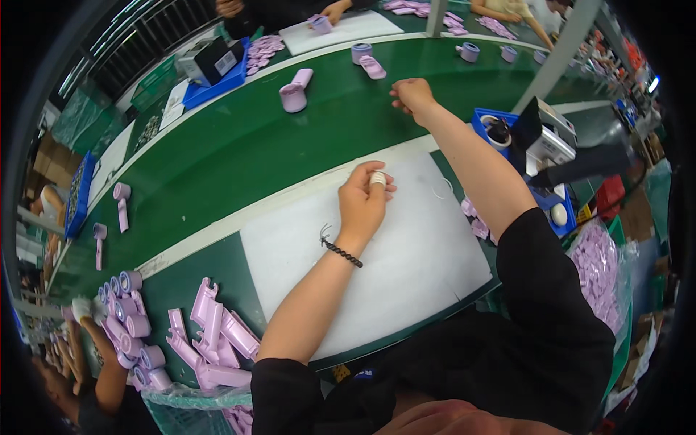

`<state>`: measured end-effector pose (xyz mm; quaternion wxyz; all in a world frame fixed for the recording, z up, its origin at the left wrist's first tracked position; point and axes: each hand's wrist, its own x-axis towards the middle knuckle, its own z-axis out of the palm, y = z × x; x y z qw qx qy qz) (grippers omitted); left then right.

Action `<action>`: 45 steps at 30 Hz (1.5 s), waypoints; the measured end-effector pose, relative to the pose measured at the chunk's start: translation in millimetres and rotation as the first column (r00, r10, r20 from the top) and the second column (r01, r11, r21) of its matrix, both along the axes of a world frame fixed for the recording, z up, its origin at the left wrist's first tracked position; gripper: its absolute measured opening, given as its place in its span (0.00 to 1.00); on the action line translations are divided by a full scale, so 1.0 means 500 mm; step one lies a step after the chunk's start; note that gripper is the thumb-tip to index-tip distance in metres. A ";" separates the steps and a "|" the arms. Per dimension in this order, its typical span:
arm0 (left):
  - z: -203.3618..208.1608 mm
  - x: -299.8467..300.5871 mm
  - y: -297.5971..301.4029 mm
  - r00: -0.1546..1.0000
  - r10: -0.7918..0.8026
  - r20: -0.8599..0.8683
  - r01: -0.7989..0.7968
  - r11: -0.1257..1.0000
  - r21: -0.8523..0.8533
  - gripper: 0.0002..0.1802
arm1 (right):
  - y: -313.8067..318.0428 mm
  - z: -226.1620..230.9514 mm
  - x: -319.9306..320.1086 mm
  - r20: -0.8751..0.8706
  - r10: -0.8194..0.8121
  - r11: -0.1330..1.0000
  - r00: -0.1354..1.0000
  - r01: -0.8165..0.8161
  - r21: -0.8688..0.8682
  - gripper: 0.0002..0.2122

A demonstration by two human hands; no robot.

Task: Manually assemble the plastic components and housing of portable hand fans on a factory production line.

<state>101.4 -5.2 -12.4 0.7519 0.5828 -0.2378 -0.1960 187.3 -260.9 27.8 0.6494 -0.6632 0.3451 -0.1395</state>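
My left hand (365, 202) hovers over a white foam sheet (406, 250), its fingers curled in and a white wrap on the thumb. Whatever its fingers may hold is hidden. Stretched out over the green conveyor belt (239, 152), my right hand (415, 98) has its fingers folded together. No object shows in them. Beyond that hand, a lilac part with an open flap (373, 67) lies on the belt beside a round cup-like piece (361, 52). Farther left stands a larger lilac round part with a handle (293, 98).
Lilac handle shells (217, 326) and round lilac housings (134, 326) are heaped at my left. At right are a blue tray (482, 119), a black device (533, 134) and a bag of lilac pieces (598, 268). Across the belt, a person handles a lilac part (320, 25).
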 end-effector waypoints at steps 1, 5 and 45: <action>-0.002 0.000 0.001 1.000 0.007 -0.004 -0.007 1.000 0.011 0.15 | 0.004 -0.001 0.014 0.013 -0.040 0.995 0.999 0.041 -0.094 0.10; 0.000 0.007 0.001 1.000 0.014 -0.011 -0.013 0.999 0.035 0.11 | -0.025 0.000 0.054 0.091 -0.160 0.912 0.983 0.183 -0.367 0.10; -0.028 0.014 -0.010 0.899 0.035 0.437 -0.126 0.975 0.181 0.14 | -0.190 0.124 0.147 -0.122 0.033 0.676 0.992 -0.112 -0.728 0.35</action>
